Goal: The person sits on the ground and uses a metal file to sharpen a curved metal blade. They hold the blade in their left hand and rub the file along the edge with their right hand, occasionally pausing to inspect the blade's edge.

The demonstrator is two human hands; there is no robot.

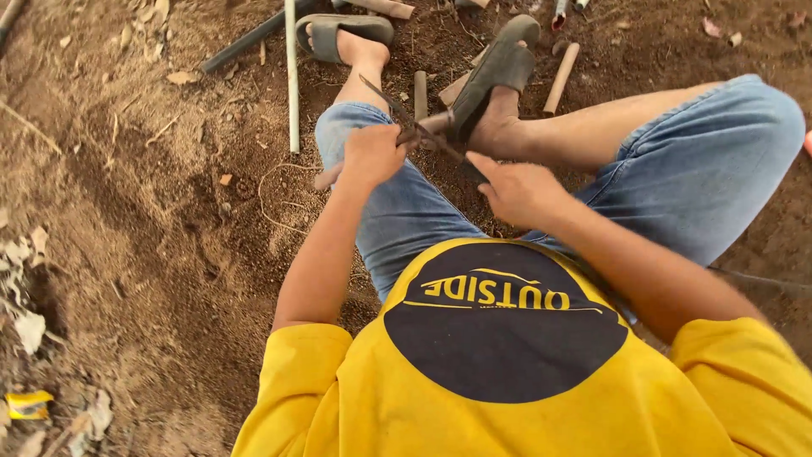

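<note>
- Here, the left hand is clenched around a short wooden stick, which slants from beside the left knee up toward the right foot.
- The right hand grips the dark handle of a thin blade, laid across the stick just beside the left fist.
- Both hands hover over the lap, above blue jeans.
- The stick's far end touches the raised right sandal.
- Cut wooden pieces and a pale rod lie on the dirt ground near the feet.
</note>
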